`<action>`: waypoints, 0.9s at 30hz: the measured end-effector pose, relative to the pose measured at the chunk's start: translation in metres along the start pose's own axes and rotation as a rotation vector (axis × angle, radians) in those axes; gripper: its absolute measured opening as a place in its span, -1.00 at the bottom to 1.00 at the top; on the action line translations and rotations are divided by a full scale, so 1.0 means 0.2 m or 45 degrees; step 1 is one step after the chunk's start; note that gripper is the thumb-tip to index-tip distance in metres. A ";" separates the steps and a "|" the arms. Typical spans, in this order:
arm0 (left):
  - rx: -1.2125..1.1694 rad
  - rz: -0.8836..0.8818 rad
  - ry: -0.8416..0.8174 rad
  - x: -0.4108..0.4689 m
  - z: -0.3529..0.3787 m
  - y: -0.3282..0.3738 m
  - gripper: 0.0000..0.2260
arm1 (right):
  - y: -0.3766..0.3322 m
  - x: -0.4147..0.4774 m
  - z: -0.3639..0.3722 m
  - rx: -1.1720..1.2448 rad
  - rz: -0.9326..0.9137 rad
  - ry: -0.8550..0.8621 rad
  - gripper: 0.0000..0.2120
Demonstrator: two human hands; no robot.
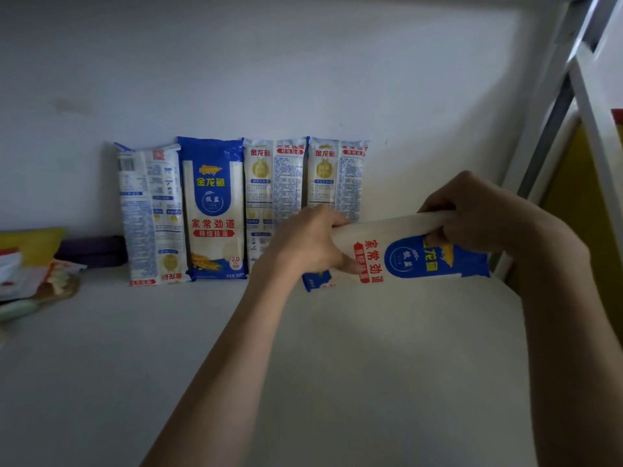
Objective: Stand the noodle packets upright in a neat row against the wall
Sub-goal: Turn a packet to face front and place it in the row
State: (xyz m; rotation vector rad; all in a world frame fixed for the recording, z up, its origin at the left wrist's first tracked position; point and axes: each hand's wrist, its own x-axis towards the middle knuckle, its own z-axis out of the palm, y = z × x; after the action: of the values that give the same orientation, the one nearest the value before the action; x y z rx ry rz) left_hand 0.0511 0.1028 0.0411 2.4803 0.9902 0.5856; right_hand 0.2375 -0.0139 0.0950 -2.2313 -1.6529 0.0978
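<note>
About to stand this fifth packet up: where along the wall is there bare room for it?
Free: the wall stretch right of the fourth packet, up to the white frame. The held packet, gripped by the left hand and right hand, already hovers there. Crowded: left of the first packet, where clutter sits.

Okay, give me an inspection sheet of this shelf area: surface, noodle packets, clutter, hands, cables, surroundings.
Surface: pale shelf top, bare in the middle.
Job's things: four noodle packets upright in a row against the wall; the fifth packet is held sideways, to the right of the row.
Clutter: yellow item, dark purple item and loose wrappers at the left edge.
Hands: left hand and right hand each grip an end of the fifth packet.
Cables: nothing seen.
Surroundings: white frame post on the right.
</note>
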 end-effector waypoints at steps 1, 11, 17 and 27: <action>0.007 -0.009 0.045 0.01 0.01 0.00 -0.63 | 0.00 0.00 0.00 0.006 0.004 0.010 -0.78; -0.603 -0.413 0.246 0.06 0.22 -0.11 -0.79 | 0.03 0.11 0.16 0.534 0.320 0.623 -0.13; -1.381 -0.623 0.232 0.07 0.40 -0.03 -0.69 | 0.12 0.15 0.28 1.462 0.317 0.168 -0.69; -1.345 -0.262 0.202 0.07 0.50 -0.05 -0.72 | 0.12 0.15 0.34 1.233 0.173 0.235 -0.81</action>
State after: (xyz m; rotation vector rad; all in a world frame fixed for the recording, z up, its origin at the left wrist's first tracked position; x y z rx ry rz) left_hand 0.1068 0.0980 -0.0429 1.4012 0.6927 0.9340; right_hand 0.2507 0.0247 0.0278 -1.5258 -1.0085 0.5719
